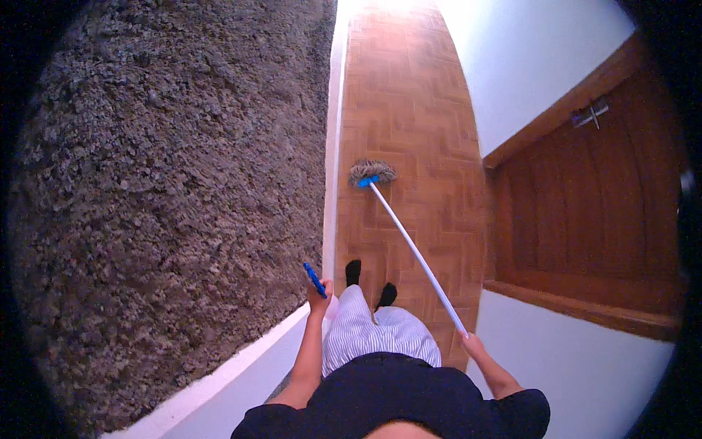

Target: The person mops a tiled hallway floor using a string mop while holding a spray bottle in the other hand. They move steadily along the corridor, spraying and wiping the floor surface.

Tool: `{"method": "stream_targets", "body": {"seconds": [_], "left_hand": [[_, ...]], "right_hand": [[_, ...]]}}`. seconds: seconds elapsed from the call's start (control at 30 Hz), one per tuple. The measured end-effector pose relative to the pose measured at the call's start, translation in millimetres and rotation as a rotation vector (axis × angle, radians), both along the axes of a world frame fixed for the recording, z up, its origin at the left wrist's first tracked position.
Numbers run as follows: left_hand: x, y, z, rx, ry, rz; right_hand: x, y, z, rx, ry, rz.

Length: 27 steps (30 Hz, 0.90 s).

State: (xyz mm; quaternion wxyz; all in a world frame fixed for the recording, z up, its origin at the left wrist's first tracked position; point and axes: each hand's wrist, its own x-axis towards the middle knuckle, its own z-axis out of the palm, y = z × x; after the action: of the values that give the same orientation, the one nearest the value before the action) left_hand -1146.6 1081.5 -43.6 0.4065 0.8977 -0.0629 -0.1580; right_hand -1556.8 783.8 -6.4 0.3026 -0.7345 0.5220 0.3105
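My right hand [473, 347] is closed around the upper end of a mop's pale handle [417, 253]. The handle slants away to a blue connector [368, 180] and a grey-beige string mop head [373, 170], which rests on the wood-patterned herringbone floor [411, 137]. At my left side, my left hand [320, 296] grips a spray bottle by its blue trigger head [315, 280]. The bottle's pinkish body [332, 308] shows partly beside my striped trousers, and the rest is hidden.
A rough, brown-grey textured wall [181, 181] runs along the left, edged by a white ledge [333, 142]. To the right are a white wall [526, 60] and a wooden door [581, 197] with a metal handle [593, 114]. My feet in black socks [354, 272] stand in this narrow passage.
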Motion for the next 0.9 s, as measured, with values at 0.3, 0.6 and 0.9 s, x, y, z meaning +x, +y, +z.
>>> {"method": "stream_targets", "body": {"seconds": [0.3,0.6,0.9], "left_hand": [[39,6,4,0.036,0.015,0.071],[73,-6,8,-0.007,0.127,0.055],[111,-42,8,-0.060,0.118,-0.102]], "right_hand": [[380,13,-112,-0.014,-0.308,-0.057],[585,-155,-94,-0.089,-0.488,-0.069],[251,-58,-76,-0.385,-0.221,-0.087]]}}
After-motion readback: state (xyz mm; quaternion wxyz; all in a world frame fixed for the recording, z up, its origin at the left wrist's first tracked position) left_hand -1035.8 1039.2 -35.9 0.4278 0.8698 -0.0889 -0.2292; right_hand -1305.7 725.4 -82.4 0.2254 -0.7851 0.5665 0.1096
